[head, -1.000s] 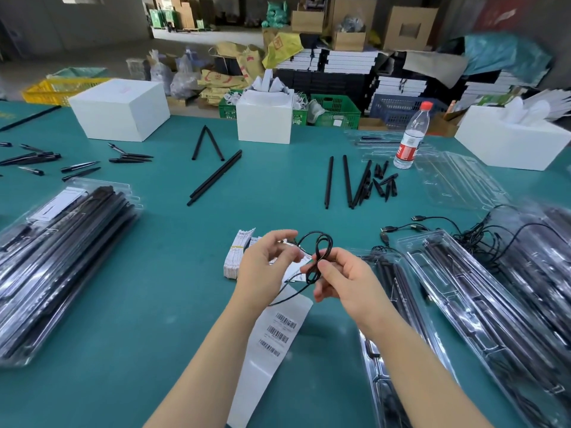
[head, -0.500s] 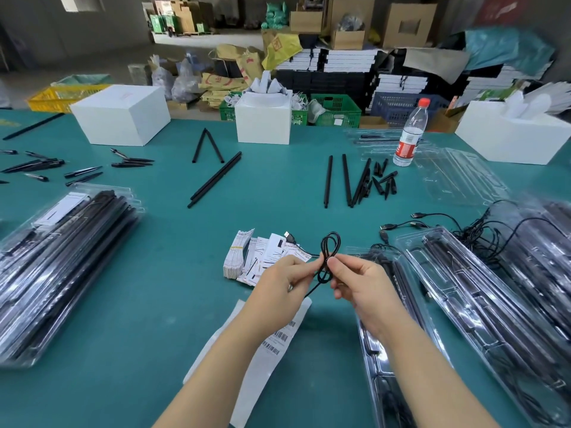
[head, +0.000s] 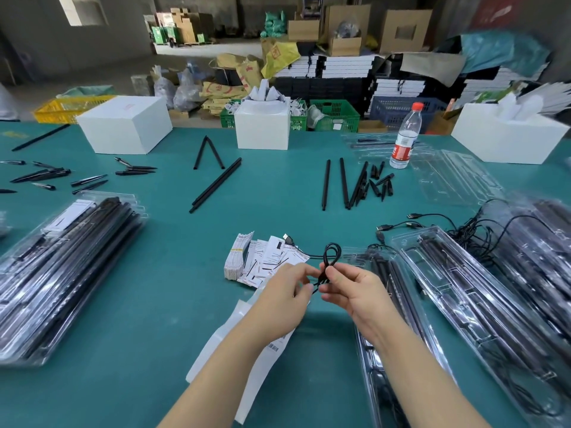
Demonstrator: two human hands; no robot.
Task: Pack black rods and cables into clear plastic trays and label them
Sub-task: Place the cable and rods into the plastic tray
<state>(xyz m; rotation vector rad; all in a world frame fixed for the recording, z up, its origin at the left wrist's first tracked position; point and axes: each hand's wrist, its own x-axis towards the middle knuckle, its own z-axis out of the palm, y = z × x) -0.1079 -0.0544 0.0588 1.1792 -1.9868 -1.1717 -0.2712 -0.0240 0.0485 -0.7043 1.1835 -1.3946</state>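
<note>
Pinching the thin black cable [head: 328,267] between them, left hand [head: 285,296] and right hand [head: 355,293] each keep a grasping grip on its coil above the desk [head: 139,381]. It looks light, limp and springy; best held at the gathered middle.

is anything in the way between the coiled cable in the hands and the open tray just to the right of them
Nothing visible blocks it. Both the left hand and right hand pinch the coiled cable, and the open clear tray lies directly beside the right hand, lid off, holding only black rods.
</note>
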